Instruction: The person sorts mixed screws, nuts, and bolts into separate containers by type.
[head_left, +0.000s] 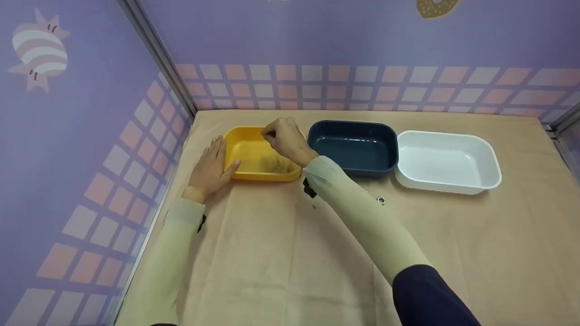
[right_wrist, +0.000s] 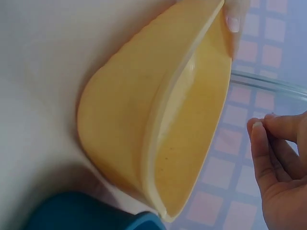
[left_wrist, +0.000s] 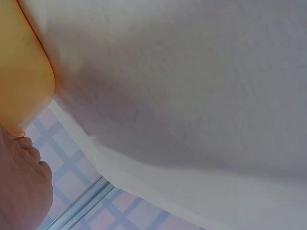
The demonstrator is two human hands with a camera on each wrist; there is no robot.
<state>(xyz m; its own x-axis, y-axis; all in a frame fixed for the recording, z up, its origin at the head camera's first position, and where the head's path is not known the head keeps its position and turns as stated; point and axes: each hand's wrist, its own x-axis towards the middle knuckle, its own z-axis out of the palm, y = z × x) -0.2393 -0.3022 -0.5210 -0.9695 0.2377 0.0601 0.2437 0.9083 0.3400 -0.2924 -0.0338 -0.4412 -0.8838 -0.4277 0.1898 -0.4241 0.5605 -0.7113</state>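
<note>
My left hand (head_left: 206,174) lies along the left end of a yellow tub (head_left: 248,176), fingers straight and thumb spread to its near corner. Above the right part of that tub is my right hand (head_left: 287,140), thumb and forefinger tips pressed together. From the right wrist view, my right hand (right_wrist: 283,165) hovers apart from the rim; whether something tiny sits between the fingertips cannot be made out. A few small dark specks lie on the yellow tub's floor. The left wrist view has only part of my left hand (left_wrist: 26,187) beside the yellow wall.
A dark blue tub (head_left: 353,154) stands right of the yellow one, with a white tub (head_left: 446,160) beyond it. On the beige cloth are a small metal ring (head_left: 381,199) and a tiny dark piece (head_left: 314,207). Patterned panels (head_left: 317,86) bound the back and left.
</note>
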